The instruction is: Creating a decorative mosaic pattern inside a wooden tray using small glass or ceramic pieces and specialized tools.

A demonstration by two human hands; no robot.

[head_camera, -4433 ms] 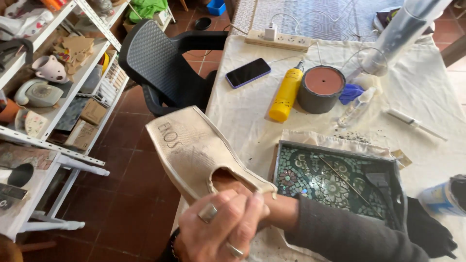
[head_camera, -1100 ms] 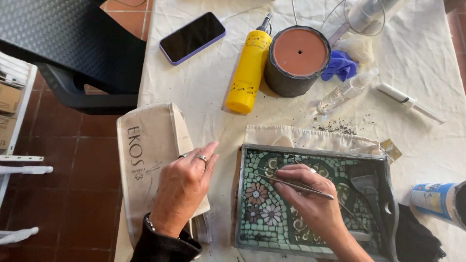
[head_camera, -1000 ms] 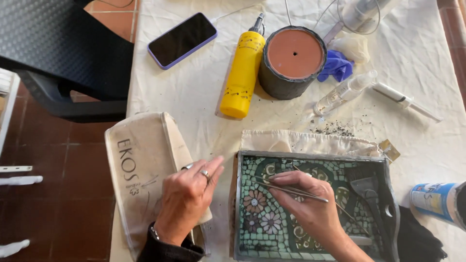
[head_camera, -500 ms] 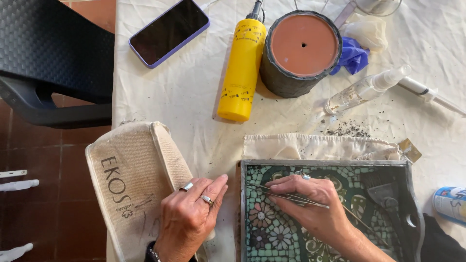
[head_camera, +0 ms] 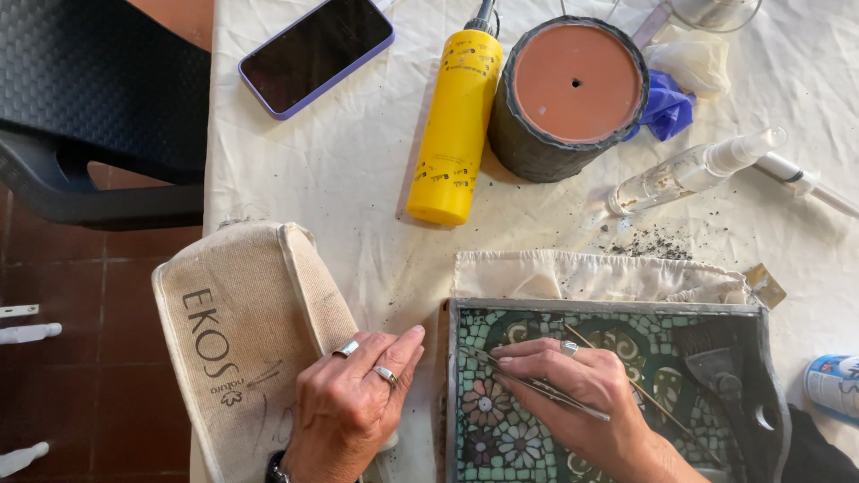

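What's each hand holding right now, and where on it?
The right hand pinches thin metal tweezers along the middle of their shaft, over the mosaic tray. The left hand grips nothing; it rests flat on the canvas pouch.

Tray w/ green & blue flower tiles is showing. Bottle is looking yellow w/ black specks, pot orange & grey, phone black w/ purple edge, bag tan, cloth white.
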